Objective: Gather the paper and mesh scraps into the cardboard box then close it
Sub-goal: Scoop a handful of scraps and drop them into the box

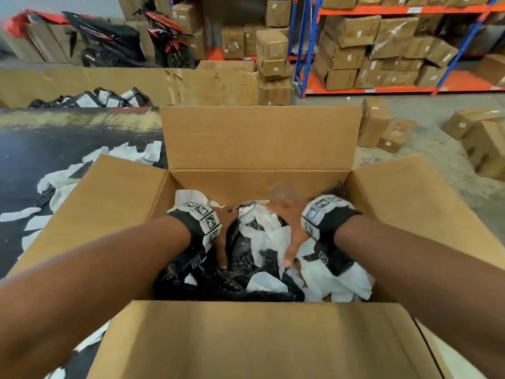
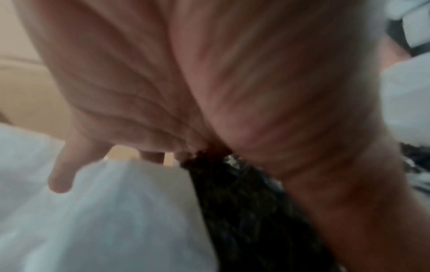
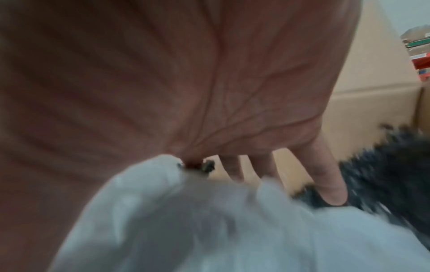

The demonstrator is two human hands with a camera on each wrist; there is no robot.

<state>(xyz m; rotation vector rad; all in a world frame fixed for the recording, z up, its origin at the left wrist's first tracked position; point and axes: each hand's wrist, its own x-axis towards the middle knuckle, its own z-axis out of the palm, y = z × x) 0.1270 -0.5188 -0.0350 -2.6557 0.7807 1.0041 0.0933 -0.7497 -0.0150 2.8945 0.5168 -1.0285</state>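
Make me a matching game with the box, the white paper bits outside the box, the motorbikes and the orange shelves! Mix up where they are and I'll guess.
Things:
1. cardboard box
2. loose paper scraps
3. motorbikes
4. orange shelves

Places:
A. far back on the left
B. on the dark mat to the left of the box
C. far back on the right, stacked with cartons
D. right in front, flaps open, both hands inside

Pairs: 1-D, 2-B, 3-A, 4-C
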